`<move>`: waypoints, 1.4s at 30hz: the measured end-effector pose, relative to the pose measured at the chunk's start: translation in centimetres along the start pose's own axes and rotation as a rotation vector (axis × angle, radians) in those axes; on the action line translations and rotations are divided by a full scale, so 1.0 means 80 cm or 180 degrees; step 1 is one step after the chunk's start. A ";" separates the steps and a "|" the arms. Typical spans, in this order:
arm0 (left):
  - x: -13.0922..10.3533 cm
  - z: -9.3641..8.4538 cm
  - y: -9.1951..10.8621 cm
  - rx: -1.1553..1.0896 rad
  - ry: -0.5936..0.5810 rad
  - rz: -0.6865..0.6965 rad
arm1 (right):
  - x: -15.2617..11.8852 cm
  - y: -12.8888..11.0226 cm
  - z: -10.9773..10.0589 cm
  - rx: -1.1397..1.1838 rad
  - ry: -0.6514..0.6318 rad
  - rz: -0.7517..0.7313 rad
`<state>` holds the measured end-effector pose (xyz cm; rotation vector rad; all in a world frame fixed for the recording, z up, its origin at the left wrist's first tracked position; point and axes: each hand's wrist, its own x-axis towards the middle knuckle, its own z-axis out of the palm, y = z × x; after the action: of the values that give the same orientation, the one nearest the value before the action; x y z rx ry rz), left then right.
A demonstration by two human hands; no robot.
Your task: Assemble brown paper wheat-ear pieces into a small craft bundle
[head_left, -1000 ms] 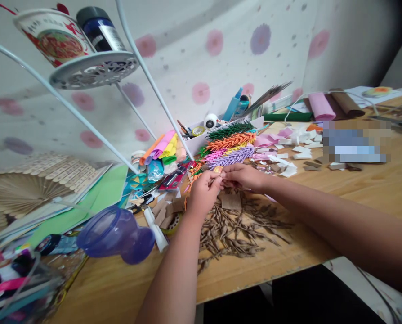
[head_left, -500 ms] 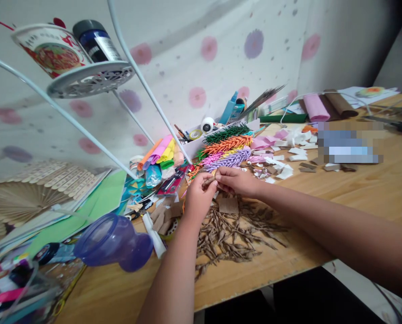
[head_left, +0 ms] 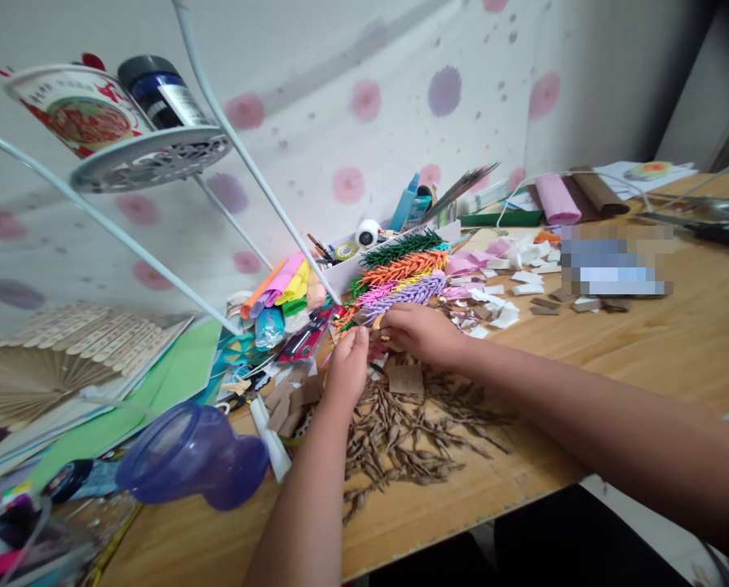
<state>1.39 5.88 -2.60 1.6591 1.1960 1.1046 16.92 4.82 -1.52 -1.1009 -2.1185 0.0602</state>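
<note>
My left hand is closed, thumb pressed to the fingers, at the middle of the table; what it holds is too small to make out. Just to its right, my right hand is closed too, its fingertips around something small and brownish that I cannot make out. A small gap shows between the two hands. Below them lies a pile of twisted brown paper pieces, with a flat brown paper square on top. Behind the hands are purple, orange and dark green braided paper sprigs.
White and pink paper scraps lie to the right. At the left are a purple plastic container, green sheets and a folding fan. A white wire stand holds a paper cup and jar. Paper rolls lie at the back right.
My hands have moved slightly apart, where before their fingertips met. The whole view has shifted a little, so things appear further left.
</note>
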 end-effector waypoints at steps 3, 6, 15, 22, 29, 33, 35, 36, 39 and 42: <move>0.002 -0.002 -0.005 0.0099 -0.0169 -0.0019 | -0.001 -0.001 -0.001 -0.0214 -0.0052 -0.0108; 0.002 -0.003 -0.004 -0.0031 -0.0358 -0.0023 | 0.000 0.000 -0.001 -0.0228 -0.0071 -0.0115; -0.001 -0.002 0.009 -0.0633 -0.0290 -0.0213 | 0.004 0.002 -0.001 0.0690 -0.0193 0.0434; -0.004 -0.001 0.012 -0.0350 -0.0333 0.0166 | 0.006 0.005 0.004 0.1718 -0.0502 0.0859; -0.004 -0.002 0.013 0.0267 -0.0207 0.0482 | 0.009 -0.007 0.002 0.3253 -0.0772 0.1949; -0.005 -0.003 0.017 0.0839 -0.0157 0.0762 | 0.009 -0.003 0.005 0.3691 -0.0985 0.2410; -0.005 -0.004 0.018 0.1121 -0.0164 0.0962 | 0.009 0.001 0.007 0.3812 -0.1074 0.2462; -0.005 -0.004 0.018 0.1263 -0.0162 0.1073 | 0.009 0.002 0.008 0.3794 -0.1081 0.2456; -0.005 -0.006 0.018 0.1601 -0.0124 0.1340 | 0.008 0.002 0.007 0.3484 -0.0970 0.2327; -0.006 -0.007 0.019 0.1733 -0.0099 0.1512 | 0.008 -0.001 0.005 0.3171 -0.0833 0.2106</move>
<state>1.17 5.12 -1.12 2.4634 1.1790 1.0756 16.39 5.35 -1.37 -1.0969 -1.4625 1.4511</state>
